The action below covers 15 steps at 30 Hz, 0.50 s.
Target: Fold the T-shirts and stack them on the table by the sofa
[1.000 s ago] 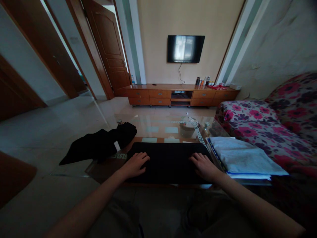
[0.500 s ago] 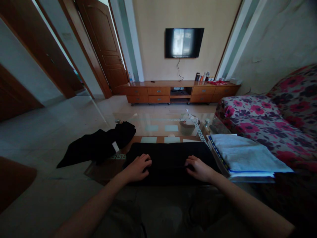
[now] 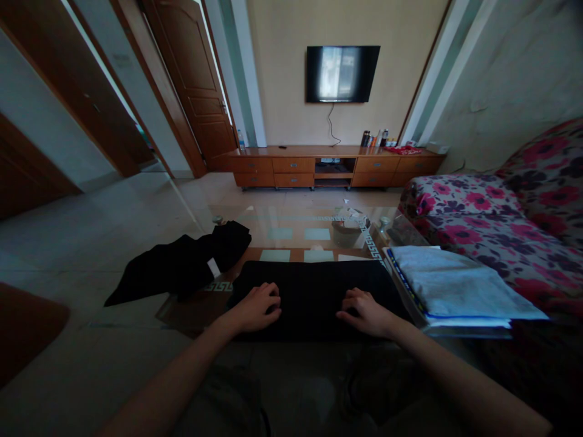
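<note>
A black cloth (image 3: pixel 314 297), laid out as a flat rectangle, covers the near part of the glass coffee table (image 3: pixel 255 221). My left hand (image 3: pixel 262 306) rests on its left part, fingers bent and the thumb apart from them. On the right part lies my right hand (image 3: pixel 362 311), its fingers loosely curled and its thumb pointing inward. Neither hand visibly grips the fabric, though the dark cloth hides detail at the fingertips. Left of it, a crumpled black garment (image 3: pixel 177 264) with a white tag (image 3: pixel 213 267) hangs over the table's left side.
A stack of papers or folders under a pale blue cloth (image 3: pixel 455 282) sits at the table's right edge. Beyond it stands a flowered sofa (image 3: pixel 483 224). A low wooden TV cabinet (image 3: pixel 291 165) holds bottles and small items below a wall television (image 3: pixel 342 74).
Both hands stay on the black cloth. The right thumb has moved away from the fingers and a little inward. My view has shifted slightly.
</note>
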Available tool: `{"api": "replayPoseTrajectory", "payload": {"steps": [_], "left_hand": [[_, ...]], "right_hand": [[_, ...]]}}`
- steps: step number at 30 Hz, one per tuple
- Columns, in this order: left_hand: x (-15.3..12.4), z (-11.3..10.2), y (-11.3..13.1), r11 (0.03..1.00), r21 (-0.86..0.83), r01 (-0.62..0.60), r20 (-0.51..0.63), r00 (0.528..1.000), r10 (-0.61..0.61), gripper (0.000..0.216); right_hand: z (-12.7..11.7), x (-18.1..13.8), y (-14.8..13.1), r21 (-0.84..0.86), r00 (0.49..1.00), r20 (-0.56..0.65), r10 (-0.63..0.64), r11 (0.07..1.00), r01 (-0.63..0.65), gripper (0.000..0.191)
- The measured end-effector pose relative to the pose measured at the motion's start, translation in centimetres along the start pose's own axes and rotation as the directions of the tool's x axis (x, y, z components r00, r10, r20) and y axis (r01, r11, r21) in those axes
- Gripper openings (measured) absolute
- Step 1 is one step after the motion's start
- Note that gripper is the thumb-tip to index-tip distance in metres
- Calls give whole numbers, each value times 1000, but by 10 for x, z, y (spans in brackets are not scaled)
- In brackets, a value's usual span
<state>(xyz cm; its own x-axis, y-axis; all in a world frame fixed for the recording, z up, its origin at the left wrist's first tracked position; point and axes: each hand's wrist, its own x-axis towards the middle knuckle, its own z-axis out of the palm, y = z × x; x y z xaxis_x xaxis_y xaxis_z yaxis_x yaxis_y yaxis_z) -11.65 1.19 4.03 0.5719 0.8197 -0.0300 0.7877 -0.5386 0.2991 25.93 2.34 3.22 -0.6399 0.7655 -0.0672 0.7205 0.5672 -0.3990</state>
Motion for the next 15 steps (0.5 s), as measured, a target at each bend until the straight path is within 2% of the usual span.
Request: {"api": "replayPoseTrajectory", "payload": {"steps": [4, 6, 10, 12, 15], "left_hand": [[23, 5, -11, 999, -17, 51, -95, 994, -52, 44], [39, 8, -13, 997, -10, 79, -175, 981, -79, 44], [74, 15, -7, 991, 22, 129, -338, 934, -115, 33], [91, 22, 0, 988, 33, 149, -366, 922, -127, 27], [114, 36, 9, 985, 49, 166, -384, 913, -135, 35]], "right_hand": [[0, 24, 7, -34, 996, -75, 52, 998, -55, 42], [0, 43, 9, -23, 978, -192, 84, 996, -90, 42], [2, 84, 0, -17, 894, -412, 175, 980, -199, 35], [7, 102, -9, -35, 879, -435, 194, 972, -232, 38], [16, 125, -22, -64, 892, -423, 162, 976, -208, 43]]}}
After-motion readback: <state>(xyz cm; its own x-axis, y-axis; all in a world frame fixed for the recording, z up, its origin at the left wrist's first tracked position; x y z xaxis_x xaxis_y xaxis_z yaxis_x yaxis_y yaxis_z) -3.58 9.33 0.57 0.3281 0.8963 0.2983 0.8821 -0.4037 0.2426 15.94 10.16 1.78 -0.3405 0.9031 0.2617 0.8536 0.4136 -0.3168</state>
